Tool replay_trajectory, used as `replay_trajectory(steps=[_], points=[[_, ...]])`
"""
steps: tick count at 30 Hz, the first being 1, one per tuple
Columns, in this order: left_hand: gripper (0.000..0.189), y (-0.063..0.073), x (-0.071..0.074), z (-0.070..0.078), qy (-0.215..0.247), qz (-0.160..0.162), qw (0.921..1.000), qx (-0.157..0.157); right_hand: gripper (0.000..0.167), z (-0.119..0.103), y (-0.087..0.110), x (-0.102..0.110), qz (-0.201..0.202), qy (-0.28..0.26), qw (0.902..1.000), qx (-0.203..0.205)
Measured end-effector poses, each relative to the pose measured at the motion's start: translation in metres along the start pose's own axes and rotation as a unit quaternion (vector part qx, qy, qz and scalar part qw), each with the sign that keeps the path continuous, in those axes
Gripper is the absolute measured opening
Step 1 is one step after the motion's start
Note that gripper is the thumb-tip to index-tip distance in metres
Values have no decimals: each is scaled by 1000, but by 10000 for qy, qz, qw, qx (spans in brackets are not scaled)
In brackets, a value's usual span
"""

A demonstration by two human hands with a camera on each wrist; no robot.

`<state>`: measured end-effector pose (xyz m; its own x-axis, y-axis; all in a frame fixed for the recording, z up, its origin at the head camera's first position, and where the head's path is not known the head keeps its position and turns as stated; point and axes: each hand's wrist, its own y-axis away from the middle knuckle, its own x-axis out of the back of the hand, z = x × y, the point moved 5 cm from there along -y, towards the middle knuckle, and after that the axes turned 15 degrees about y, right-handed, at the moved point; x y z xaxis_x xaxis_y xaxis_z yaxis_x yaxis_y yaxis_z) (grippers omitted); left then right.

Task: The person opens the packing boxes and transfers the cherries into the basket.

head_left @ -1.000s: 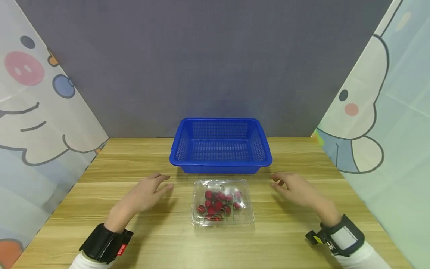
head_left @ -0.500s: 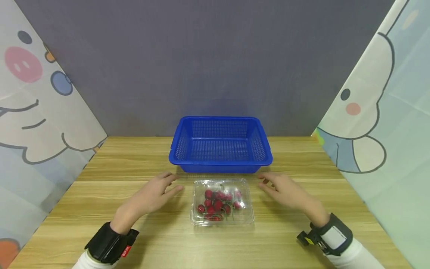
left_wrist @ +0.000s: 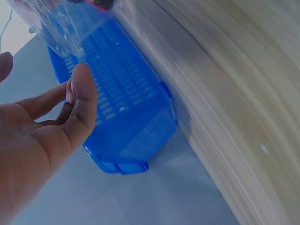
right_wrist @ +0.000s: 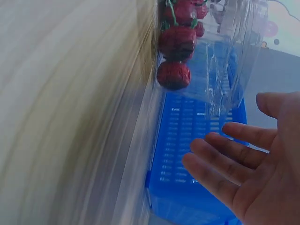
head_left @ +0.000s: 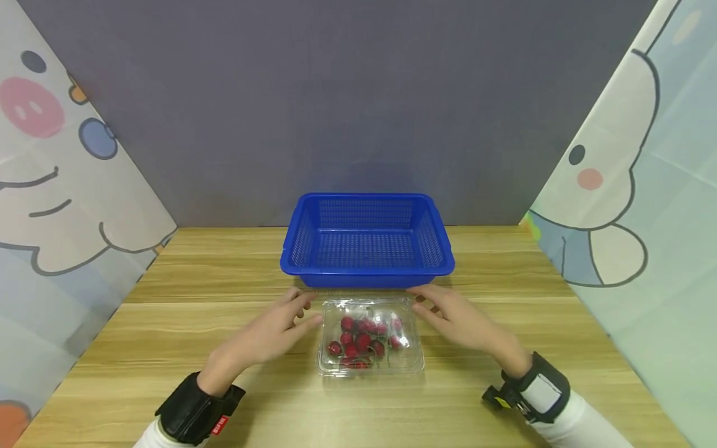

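Note:
A clear plastic clamshell box [head_left: 411, 361] sits on the table, its lid down over several red cherries [head_left: 363, 341] with green stems. At its left side is my left hand [head_left: 274, 330], thumb and fingers spread loosely, the thumb tip right at the box's edge in the head view. My right hand [head_left: 462, 320] is at the opposite side, its fingertips overlapping the box's far right corner. The right wrist view shows the fingers [right_wrist: 215, 159] extended and holding nothing, beside the box wall. Nothing lies between the left fingers [left_wrist: 84, 101] either.
Just behind the box stands a blue perforated plastic basket [head_left: 366, 280] with nothing in it. A grey panel [head_left: 358, 112] rises behind the wooden table [head_left: 364, 417]. Sheets with cartoon prints flank it at the left [head_left: 61, 186] and right [head_left: 610, 186].
Both hands have moved inward over the table, the left one rightward and the right one leftward, up to the sides of the box. The box and basket have stayed in place.

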<state>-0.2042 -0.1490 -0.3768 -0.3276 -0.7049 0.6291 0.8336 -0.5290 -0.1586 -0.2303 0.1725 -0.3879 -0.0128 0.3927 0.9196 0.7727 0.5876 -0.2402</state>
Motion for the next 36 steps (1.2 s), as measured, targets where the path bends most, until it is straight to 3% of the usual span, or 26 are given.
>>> replay_trajectory(steps=[8, 16, 27, 36], points=[[68, -3, -12, 8, 146, -198, 9997, 63, 41, -9, -6, -4, -61, -261, 9995, 187], [81, -4, -21, 9, 238, -428, 9985, 248, 34, -13, -7, -5, 64, -51, 9989, 456], [69, -7, -25, 10, 189, -217, 9995, -98, 39, -8, -6, -7, -97, -121, 9991, 391], [64, -8, -25, 9, 205, -163, 9995, -147, 40, -9, -3, -7, -378, -338, 9974, 507]])
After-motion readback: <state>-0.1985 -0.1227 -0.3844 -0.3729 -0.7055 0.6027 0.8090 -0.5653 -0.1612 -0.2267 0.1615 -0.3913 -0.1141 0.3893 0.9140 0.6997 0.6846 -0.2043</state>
